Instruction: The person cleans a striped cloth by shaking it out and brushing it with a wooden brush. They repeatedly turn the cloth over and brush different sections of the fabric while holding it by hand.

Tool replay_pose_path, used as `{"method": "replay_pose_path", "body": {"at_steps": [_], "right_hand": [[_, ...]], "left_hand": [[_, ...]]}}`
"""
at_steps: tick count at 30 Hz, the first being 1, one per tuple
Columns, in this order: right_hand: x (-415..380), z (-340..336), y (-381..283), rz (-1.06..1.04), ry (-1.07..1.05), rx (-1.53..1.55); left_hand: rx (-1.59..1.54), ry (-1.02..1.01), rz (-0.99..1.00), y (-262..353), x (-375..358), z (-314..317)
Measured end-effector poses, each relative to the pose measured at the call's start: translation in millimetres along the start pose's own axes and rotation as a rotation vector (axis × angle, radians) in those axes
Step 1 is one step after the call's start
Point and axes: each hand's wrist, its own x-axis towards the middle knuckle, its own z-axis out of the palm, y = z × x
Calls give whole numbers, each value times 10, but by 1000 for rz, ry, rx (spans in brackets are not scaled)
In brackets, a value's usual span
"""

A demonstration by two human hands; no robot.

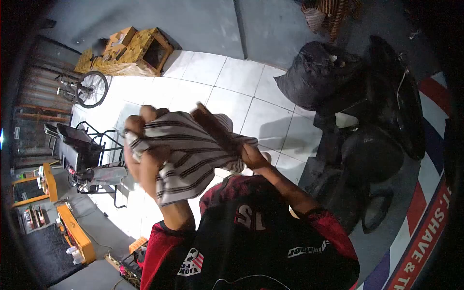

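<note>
A striped cloth (186, 145), pale grey with dark lines, hangs bunched in front of my chest. My left hand (145, 152) is closed around its left side, with the fingers curled over the fabric. In my right hand (253, 157) is the end of a brown wooden brush (215, 126), which lies slanted across the right part of the cloth. Motion blurs the brush, so its bristles are hard to make out. Both hands are held above the white tiled floor (234, 77).
A large black bag (319, 72) and a dark chair (372, 154) stand on the right. To the left are a black folding-framed seat (77, 145), a bicycle wheel (92, 89) and orange shelves (75, 232). A patterned wooden table (140, 50) stands at the far wall.
</note>
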Motion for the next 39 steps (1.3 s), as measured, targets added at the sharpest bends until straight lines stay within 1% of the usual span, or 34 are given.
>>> {"method": "replay_pose_path", "body": {"at_steps": [1,2,3,4,5,6,8,9,10,11,12,13,14,15,16,17,19,20,22,23,24,25,26,27,29,30,31,32,33,35,36,37,38,39], "right_hand": [[-109,-40,519,90,-246,-331],[-370,-76,1014,94,-299,-551],[-630,-108,1517,89,-357,-771],[-666,-286,1185,445,-492,-772],[-895,-360,1447,515,-463,-787],[-1175,-385,1737,511,-375,-781],[-1438,-410,2115,371,-177,-764],[-1359,-488,2139,395,-288,-759],[-1276,-567,2153,417,-400,-751],[-1098,-562,1912,296,-330,-834],[-900,-561,1610,180,-251,-922],[-665,-540,1254,116,-88,-837],[-429,-519,897,38,66,-747],[-256,-547,243,197,88,-305],[-80,-577,-426,340,180,132],[-65,-571,-854,319,130,312],[-85,-453,-1062,64,34,413],[-107,-448,-1048,28,29,341],[-128,-405,-941,-46,10,198],[-137,-357,-735,43,-18,19],[-159,-304,-353,129,-46,-161],[-210,-260,50,214,-74,-341],[-377,-244,395,221,-119,-501],[-686,-268,986,246,-156,-499],[-1279,-322,2106,296,-230,-497],[-1338,-367,2001,615,-271,-566],[-1424,-406,1964,930,-343,-656],[-1499,-442,1936,895,-342,-714],[-1493,-437,1947,751,-328,-799],[-1425,-427,1992,460,-291,-958],[-1233,-522,1803,363,-162,-672],[-975,-488,1447,366,-31,-596],[-707,-457,1066,356,98,-515],[-511,-409,698,263,269,-288]], "left_hand": [[44,-87,-26,125,67,-65],[-40,11,18,169,78,-19],[-81,-137,10,152,168,-225],[-121,-287,-4,135,259,-431],[-156,-434,-23,118,349,-638],[-170,-374,4,83,284,-585],[-168,-331,44,8,273,-549],[-166,-310,63,-30,269,-530],[-91,-179,57,-9,172,-315],[-13,-47,51,4,113,-204],[-12,-160,34,-45,99,-249],[89,-184,-24,-56,87,-228],[128,-306,-36,-109,83,-244],[166,-427,-47,-165,80,-255],[277,-495,-35,-177,58,-185],[352,-555,-17,-205,31,-168],[384,-628,-122,-194,-14,-129],[380,-583,-24,-214,-39,-81],[285,-537,-9,-186,-3,-50],[241,-509,0,-154,13,-39],[208,-385,-23,-108,2,-22],[204,-356,19,-73,61,-94],[102,-306,44,-33,107,-155],[0,-256,69,-15,132,-186],[-13,-44,53,153,157,-77],[-163,-304,95,103,259,-309],[-369,-556,99,64,333,-356],[-146,-370,94,66,242,-387],[72,-185,89,79,154,-344],[182,-196,-40,4,180,-364],[180,-184,-82,-66,188,-385],[181,-173,-128,-138,184,-415],[170,-175,-131,-167,162,-396],[260,-213,-96,-198,153,-417]]}}
